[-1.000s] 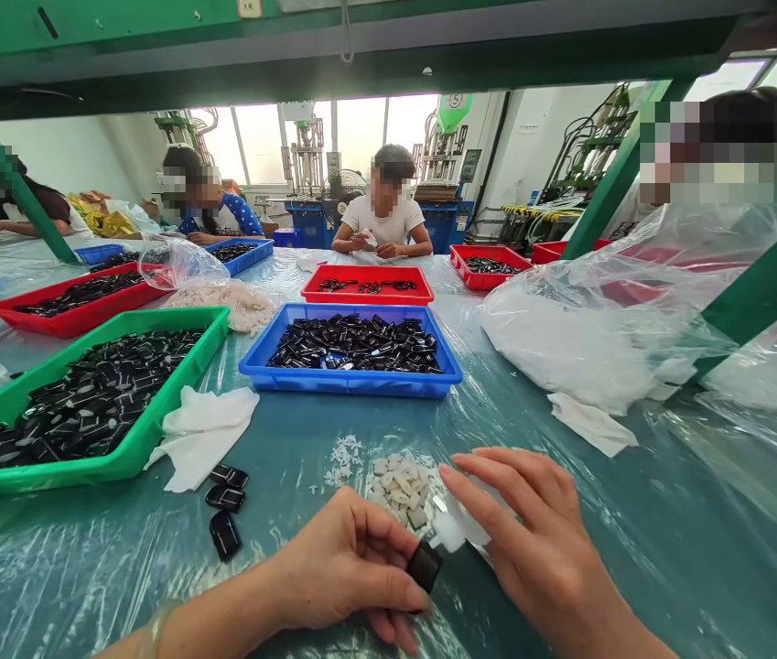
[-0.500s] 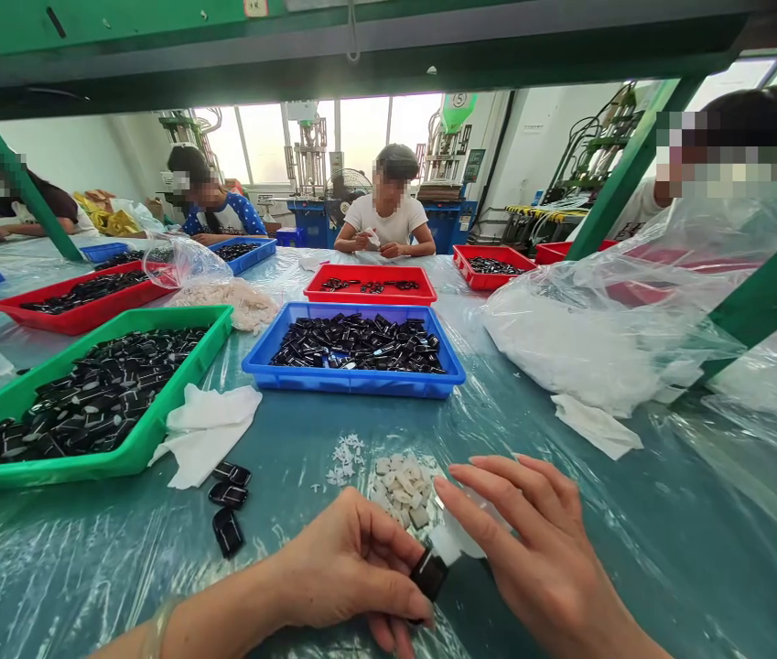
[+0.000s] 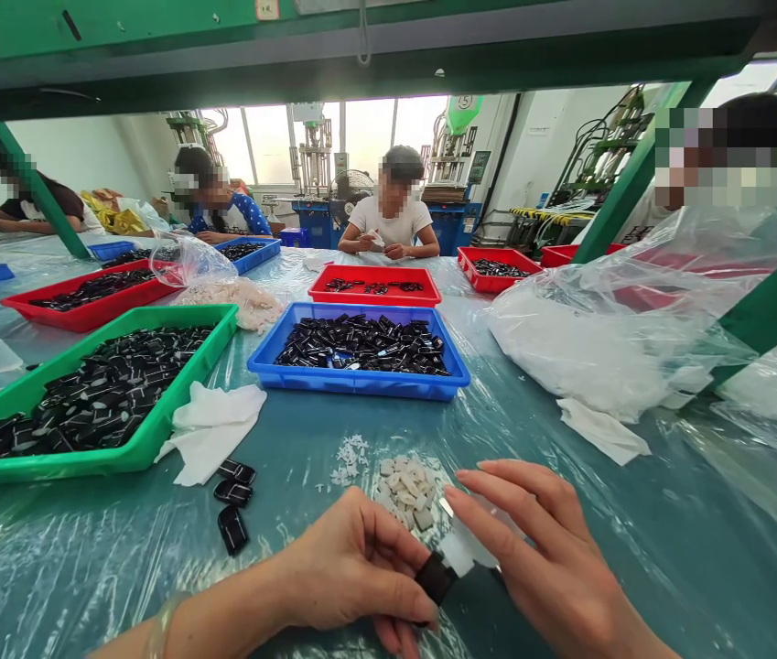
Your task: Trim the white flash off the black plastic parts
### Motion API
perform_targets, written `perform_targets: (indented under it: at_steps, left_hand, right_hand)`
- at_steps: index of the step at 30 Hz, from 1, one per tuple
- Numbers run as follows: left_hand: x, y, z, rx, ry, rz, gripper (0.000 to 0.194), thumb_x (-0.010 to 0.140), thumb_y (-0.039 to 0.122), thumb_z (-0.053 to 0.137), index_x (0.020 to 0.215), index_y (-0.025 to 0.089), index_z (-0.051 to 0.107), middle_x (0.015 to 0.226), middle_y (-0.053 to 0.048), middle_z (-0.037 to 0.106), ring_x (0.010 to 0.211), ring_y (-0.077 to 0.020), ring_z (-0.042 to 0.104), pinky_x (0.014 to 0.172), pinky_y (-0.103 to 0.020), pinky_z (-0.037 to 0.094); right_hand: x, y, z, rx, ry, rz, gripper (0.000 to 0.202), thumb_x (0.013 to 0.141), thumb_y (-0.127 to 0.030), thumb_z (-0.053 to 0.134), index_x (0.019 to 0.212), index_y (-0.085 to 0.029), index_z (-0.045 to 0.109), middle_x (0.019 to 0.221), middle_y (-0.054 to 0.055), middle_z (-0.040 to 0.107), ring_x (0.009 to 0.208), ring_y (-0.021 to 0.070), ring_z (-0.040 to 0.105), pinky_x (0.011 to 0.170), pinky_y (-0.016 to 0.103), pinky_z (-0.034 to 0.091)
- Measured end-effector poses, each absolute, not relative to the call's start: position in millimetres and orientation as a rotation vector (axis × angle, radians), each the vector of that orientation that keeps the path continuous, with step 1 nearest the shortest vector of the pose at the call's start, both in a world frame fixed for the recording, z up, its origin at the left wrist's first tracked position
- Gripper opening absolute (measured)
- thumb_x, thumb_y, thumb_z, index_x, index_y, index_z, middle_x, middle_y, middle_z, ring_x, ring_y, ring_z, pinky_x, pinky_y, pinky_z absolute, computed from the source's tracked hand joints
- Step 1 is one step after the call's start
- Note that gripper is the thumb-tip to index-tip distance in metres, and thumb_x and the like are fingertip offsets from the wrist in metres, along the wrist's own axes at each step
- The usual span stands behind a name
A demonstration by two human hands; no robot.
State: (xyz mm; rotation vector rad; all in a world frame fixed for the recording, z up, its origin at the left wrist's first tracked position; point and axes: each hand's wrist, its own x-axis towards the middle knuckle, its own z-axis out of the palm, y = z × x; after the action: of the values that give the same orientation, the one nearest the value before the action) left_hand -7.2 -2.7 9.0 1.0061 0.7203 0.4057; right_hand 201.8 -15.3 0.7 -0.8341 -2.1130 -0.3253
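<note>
My left hand (image 3: pixel 367 577) pinches a small black part (image 3: pixel 436 577) between thumb and fingers, low in the middle of the view. Against the part's upper right edge sits the white tip of a translucent squeeze bottle (image 3: pixel 458 553). My right hand (image 3: pixel 553 558) is around this bottle, its long fingers covering most of the body. Just beyond the hands lies a pile of off-white flat pieces (image 3: pixel 407 491), with a heap of tiny white bits (image 3: pixel 350 458) beside it. Several black parts (image 3: pixel 233 495) lie on the table left of my left hand.
A blue tray (image 3: pixel 361 383) and a green tray (image 3: pixel 155 448) hold many black parts. White cloth (image 3: pixel 213 426) lies between green tray and loose parts. Clear plastic bags (image 3: pixel 594 339) spread at right. A green shelf (image 3: pixel 155 55) crosses overhead. Several people sit around the table.
The whole view has shifted slightly, so the trays appear a little further right. The black part has turned slightly at the bottle's tip. Both hands keep their grip.
</note>
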Motion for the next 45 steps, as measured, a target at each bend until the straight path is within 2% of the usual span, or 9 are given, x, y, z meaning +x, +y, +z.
perform_targets:
  at_steps: [7,16,28,45]
  left_hand:
    - [-8.9,-3.1,10.5,1.011,0.700,0.410,0.012,0.062,0.017,0.073,0.071,0.009,0.071,0.050,0.000,0.062,0.047,-0.0087,0.062,0.045,-0.013,0.048]
    - [-6.9,-1.5,12.4,1.004,0.720,0.407,0.010,0.062,0.018,0.073,0.062,0.009,0.068,0.049,0.000,0.061,0.045,-0.0092,0.061,0.043,-0.013,0.047]
    - [-5.8,-3.4,13.7,1.030,0.769,0.392,0.011,0.061,0.018,0.072,0.067,0.010,0.070,0.051,0.000,0.062,0.045,-0.0091,0.060,0.045,-0.015,0.047]
    - [-5.8,-3.0,17.5,1.063,0.791,0.403,0.014,0.061,0.020,0.072,0.071,0.010,0.072,0.050,0.000,0.061,0.046,-0.0102,0.059,0.048,-0.018,0.047]
  right_hand:
    - [207.8,-14.0,4.8,-0.798,-2.165,-0.349,0.030,0.095,-0.011,0.037,0.109,-0.019,0.062,0.105,0.009,0.063,0.106,0.0228,0.050,0.090,0.040,0.039]
    - [207.4,-15.3,7.7,-0.819,-2.168,-0.347,0.031,0.097,-0.016,0.034,0.109,-0.021,0.062,0.103,0.007,0.064,0.105,0.0219,0.051,0.092,0.041,0.037]
    - [204.6,-16.2,10.7,-0.834,-2.155,-0.349,0.034,0.098,-0.019,0.031,0.105,-0.023,0.064,0.101,0.005,0.067,0.104,0.0195,0.052,0.096,0.040,0.035]
    - [205.6,-14.2,14.1,-0.846,-2.206,-0.335,0.030,0.093,-0.009,0.038,0.103,-0.021,0.063,0.098,0.008,0.066,0.100,0.0207,0.053,0.085,0.037,0.045]
